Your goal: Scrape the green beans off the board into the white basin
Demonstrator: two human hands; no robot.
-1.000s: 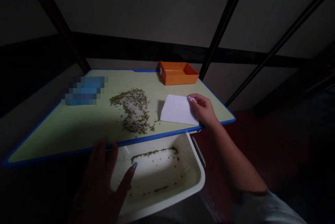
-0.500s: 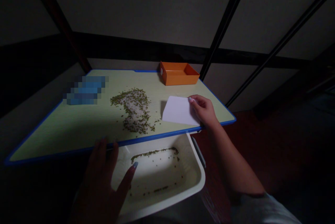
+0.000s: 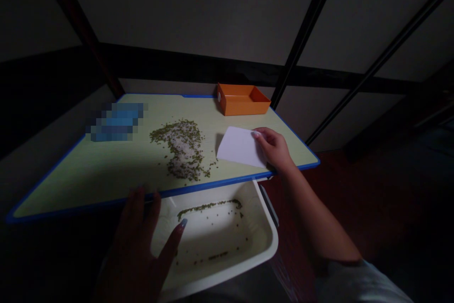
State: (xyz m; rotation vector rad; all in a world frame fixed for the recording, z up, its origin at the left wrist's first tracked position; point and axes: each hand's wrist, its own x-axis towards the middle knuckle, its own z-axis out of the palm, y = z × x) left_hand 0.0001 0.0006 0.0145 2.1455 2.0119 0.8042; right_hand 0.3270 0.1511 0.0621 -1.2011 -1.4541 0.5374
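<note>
My right hand [image 3: 274,148] pinches a white card or stiff sheet [image 3: 239,146] by its right side, thumb on top. The card stands slightly tilted over the right part of the table, close to its front edge. To its left spreads a heap of small green beans mixed with white grains [image 3: 182,147]. My left hand [image 3: 145,232], dark in shadow, has its fingers spread at the table's front edge. Its thumb reaches over a white plastic bin [image 3: 267,246] below that edge. Green bits lie scattered on the bin's floor, mostly along its sides.
The pale tabletop [image 3: 106,170] has a blue rim. An orange open box [image 3: 244,104] sits at its back right. A blurred-out blue item [image 3: 118,121] lies at the left. Behind stands a panelled wall [image 3: 191,14]; dark red floor [image 3: 340,189] shows at the right.
My right hand has shifted the white card slightly left and away from me, towards the heap. The left hand, the bin and the heap look unchanged.
</note>
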